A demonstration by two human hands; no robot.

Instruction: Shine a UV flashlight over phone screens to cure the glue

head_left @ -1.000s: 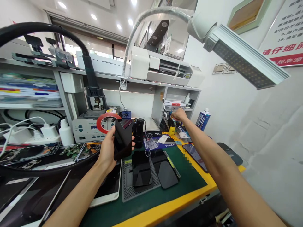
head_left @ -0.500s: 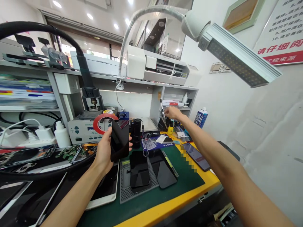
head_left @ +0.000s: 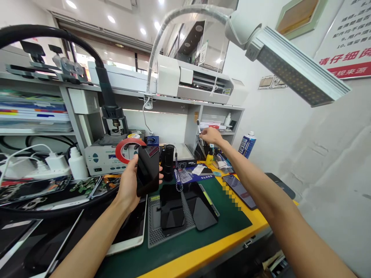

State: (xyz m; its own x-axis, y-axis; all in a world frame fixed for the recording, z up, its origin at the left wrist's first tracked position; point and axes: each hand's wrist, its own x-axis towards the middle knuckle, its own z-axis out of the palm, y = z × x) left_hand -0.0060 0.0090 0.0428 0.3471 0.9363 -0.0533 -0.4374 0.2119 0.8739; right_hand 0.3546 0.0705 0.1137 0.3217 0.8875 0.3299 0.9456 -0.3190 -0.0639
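Note:
My left hand (head_left: 129,183) is wrapped round a black smartphone (head_left: 147,170), held upright with its glossy face towards me and a small label-like reflection near its top. At the back of the bench, my right hand (head_left: 211,136) has its fingers pinched together at a slim white pen-like tool (head_left: 198,126) with a dark tip, which rises from a dark holder of tools. How firmly they grip it is hard to see. Two dark phone-shaped panels (head_left: 204,214) lie on a grey perforated pad (head_left: 153,237) below the hands.
A red tape roll (head_left: 121,154) and a black cylinder (head_left: 167,162) with a braided strap stand behind the phone. Another phone (head_left: 239,191) lies on the bench's yellow edge. A blue spray can (head_left: 247,144) stands right. Overhead hangs a lamp (head_left: 295,69); tablets (head_left: 130,227) lie left.
My right fingertips have shifted slightly left and closer round the slim white tool, covering more of it. My left hand still holds the smartphone; the view has moved a little.

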